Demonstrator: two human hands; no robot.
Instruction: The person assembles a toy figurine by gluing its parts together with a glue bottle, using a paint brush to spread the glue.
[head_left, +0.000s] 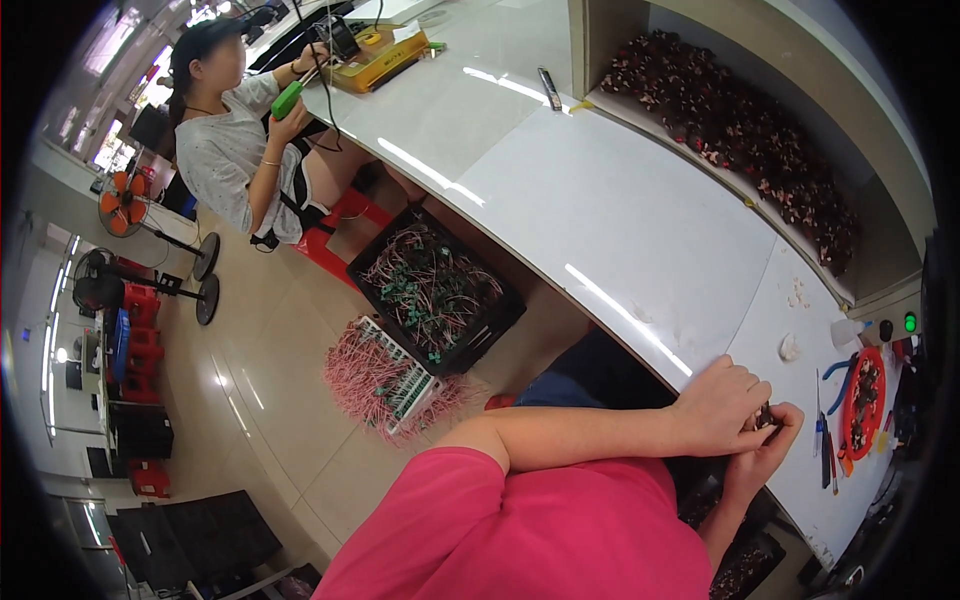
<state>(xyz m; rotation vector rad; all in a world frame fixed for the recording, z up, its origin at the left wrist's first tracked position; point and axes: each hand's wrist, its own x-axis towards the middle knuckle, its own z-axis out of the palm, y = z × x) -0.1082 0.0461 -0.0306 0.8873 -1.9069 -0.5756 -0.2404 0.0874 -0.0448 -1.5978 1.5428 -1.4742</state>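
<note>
My two hands meet over the near edge of the white table (600, 230). Between their fingertips is a small dark part (766, 416), mostly covered by the fingers, so its kind cannot be made out. My left hand (718, 405) is closed, its curled fingers against the part from above. My right hand (768, 456) grips the same part from below, thumb and fingers pinched together. Just past the hands stands a red oval tray (876, 365) with small dark and pale parts inside. Beside it lie blue-handled pliers (836, 371) and several slim tools, among them a dark-handled one (826, 462).
A long shelf bin (650, 115) at the back is heaped with dark small parts. Left of the table, a black crate (480, 345) of wired green parts stands on the floor by bundled pink wires (365, 385). A co-worker (225, 150) sits at the far left holding a green tool (287, 100).
</note>
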